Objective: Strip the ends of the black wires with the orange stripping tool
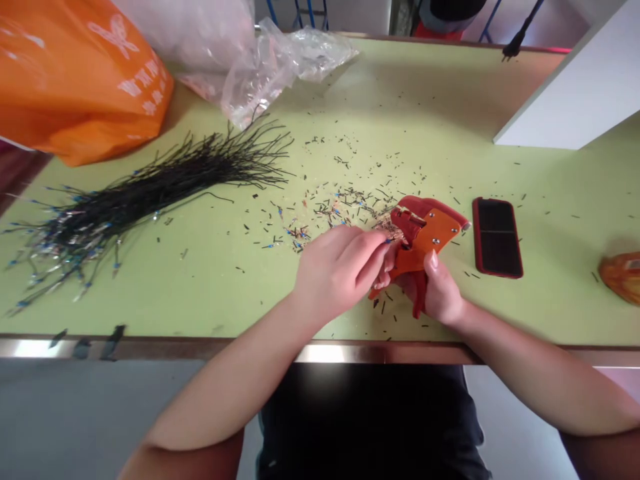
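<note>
Orange and red wire strippers are gripped in my right hand, its thumb along the orange body and its fingers around the handles. The tool's jaws point left, above the table. My left hand is pinched closed just left of the jaws. At its fingertips shows a small dark-blue bit of what looks like a thin wire; most of it is hidden by the fingers. Beneath and behind both hands lie scattered black insulation scraps and blue-tipped offcuts.
A bundle of black wires with blue-marked ends lies at left. Behind it are an orange bag and clear plastic bags. A red-cased phone, an amber object and a white panel are at right on the green table.
</note>
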`<state>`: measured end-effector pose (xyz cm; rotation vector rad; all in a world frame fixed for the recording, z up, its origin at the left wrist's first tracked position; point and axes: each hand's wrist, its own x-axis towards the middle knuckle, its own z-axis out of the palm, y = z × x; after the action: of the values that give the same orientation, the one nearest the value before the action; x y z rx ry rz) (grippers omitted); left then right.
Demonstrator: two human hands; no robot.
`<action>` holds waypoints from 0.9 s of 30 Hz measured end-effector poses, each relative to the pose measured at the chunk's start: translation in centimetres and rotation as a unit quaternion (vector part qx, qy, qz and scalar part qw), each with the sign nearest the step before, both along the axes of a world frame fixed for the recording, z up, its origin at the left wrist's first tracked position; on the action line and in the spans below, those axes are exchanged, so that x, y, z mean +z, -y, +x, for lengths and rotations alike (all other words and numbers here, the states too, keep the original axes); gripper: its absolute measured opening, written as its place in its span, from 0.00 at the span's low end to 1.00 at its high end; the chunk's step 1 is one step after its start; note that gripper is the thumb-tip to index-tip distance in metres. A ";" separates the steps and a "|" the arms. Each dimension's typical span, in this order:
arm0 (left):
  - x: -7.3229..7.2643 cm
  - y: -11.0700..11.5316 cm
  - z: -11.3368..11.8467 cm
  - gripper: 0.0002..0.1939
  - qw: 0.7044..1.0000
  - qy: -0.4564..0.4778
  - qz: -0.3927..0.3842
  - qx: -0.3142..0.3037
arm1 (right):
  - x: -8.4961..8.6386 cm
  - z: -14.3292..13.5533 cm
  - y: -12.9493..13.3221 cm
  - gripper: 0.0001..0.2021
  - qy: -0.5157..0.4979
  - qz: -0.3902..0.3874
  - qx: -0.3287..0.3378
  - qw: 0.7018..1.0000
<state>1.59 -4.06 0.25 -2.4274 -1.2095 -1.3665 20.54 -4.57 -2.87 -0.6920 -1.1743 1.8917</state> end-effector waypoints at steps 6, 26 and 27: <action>0.4 0.3 0.1 0.08 0.999 -0.033 -0.009 0.009 | -0.3 0.2 0.1 0.27 0.003 0.000 -0.013 1.000; 0.7 1.0 0.7 0.16 0.995 -0.090 -0.017 0.035 | -1.2 0.2 0.6 0.26 0.102 0.038 -0.118 0.987; 0.6 1.0 0.7 0.16 0.995 -0.089 -0.017 0.033 | -1.2 0.2 0.6 0.26 0.108 0.040 -0.118 0.986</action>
<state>2.26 -5.02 0.86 -2.4464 -1.2668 -1.0939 20.74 -5.14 -4.09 -0.9662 -1.2340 1.5939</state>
